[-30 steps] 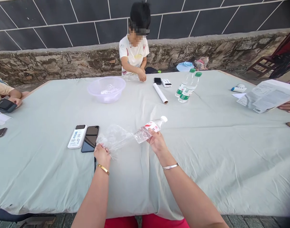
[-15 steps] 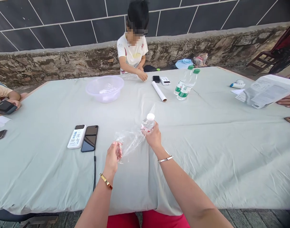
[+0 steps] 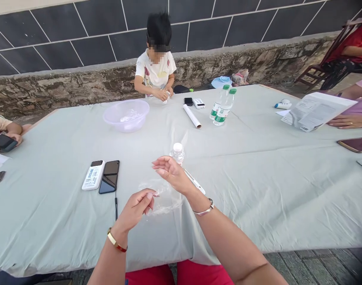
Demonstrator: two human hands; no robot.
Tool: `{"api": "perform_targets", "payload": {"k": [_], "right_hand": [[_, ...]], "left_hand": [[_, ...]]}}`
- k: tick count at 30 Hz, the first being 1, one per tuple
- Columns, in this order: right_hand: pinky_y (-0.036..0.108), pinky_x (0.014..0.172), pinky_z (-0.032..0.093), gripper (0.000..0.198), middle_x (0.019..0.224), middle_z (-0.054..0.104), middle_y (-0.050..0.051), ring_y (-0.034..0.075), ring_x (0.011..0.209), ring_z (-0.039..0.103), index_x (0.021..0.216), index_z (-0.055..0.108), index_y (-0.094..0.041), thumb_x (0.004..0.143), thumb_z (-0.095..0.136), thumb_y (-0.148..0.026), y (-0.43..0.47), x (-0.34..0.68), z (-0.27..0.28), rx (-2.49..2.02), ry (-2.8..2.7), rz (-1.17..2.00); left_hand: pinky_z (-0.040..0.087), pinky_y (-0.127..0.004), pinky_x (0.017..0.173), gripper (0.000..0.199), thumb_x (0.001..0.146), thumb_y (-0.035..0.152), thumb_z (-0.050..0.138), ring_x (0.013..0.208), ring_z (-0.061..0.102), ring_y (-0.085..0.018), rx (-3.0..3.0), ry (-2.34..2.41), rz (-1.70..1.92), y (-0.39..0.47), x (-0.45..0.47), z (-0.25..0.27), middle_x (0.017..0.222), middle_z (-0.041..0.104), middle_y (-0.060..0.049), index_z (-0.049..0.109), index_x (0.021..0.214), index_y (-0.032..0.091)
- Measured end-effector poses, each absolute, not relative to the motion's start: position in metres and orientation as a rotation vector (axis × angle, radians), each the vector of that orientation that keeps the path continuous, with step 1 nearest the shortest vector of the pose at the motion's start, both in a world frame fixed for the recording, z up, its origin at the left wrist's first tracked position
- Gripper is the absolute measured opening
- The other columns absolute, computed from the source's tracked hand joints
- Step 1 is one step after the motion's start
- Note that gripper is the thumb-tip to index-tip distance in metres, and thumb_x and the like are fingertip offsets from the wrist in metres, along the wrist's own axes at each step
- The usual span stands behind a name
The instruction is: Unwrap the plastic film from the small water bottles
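My left hand (image 3: 139, 204) is closed, its thumb and fingers pinching the edge of a crumpled clear plastic bag (image 3: 165, 202) that lies spread on the cloth. My right hand (image 3: 172, 174) hovers above the bag with its fingers stretched out and holds nothing. Just behind it a small clear bottle with a white cap (image 3: 177, 148) stands upright; its lower part is hidden by the hand. A thin white object (image 3: 195, 182), too covered to name, lies beside my right wrist.
To the left lie a white power bank (image 3: 92, 176) and a dark phone (image 3: 109, 177). Farther off are a purple basin (image 3: 109, 114), a white roll (image 3: 192, 116) and two green-capped bottles (image 3: 223, 113). A person (image 3: 155, 75) works across the table; another holds a paper sheet (image 3: 317, 111).
My right hand has let go of the small bottle, which now stands on the table, and moved left and nearer me. The bag has sunk flatter onto the cloth. My left hand moved slightly nearer me.
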State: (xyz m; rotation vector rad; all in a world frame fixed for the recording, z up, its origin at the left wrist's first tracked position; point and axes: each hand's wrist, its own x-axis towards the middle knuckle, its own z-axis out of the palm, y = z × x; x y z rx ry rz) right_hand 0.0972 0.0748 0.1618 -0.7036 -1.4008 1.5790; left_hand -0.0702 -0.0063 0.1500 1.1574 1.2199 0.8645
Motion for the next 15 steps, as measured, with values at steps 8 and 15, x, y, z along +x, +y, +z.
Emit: {"api": "perform_targets", "payload": {"k": [8, 15], "right_hand": [[0.031, 0.062, 0.049, 0.077, 0.084, 0.061, 0.004, 0.017, 0.067, 0.058, 0.118, 0.053, -0.02, 0.067, 0.049, -0.078, 0.033, 0.063, 0.114, -0.307, -1.414, 2.333], [0.018, 0.05, 0.033, 0.033, 0.057, 0.047, -0.007, 0.007, 0.052, 0.04, 0.097, 0.069, -0.017, 0.069, 0.053, -0.014, 0.035, 0.108, 0.127, -0.859, -2.324, 1.99]], "left_hand": [[0.031, -0.023, 0.045, 0.04, 0.079, 0.054, 0.055, 0.052, 0.044, -0.012, 1.188, 1.413, 1.152, -0.005, -0.093, 0.183, 0.062, 0.054, -0.003, 0.069, 0.088, 0.017], [0.033, -0.02, 0.047, 0.035, 0.074, 0.049, 0.061, 0.055, 0.043, -0.009, 1.056, 1.746, 1.259, 0.013, -0.123, 0.16, 0.068, 0.054, 0.0, 0.066, 0.087, 0.017]]}}
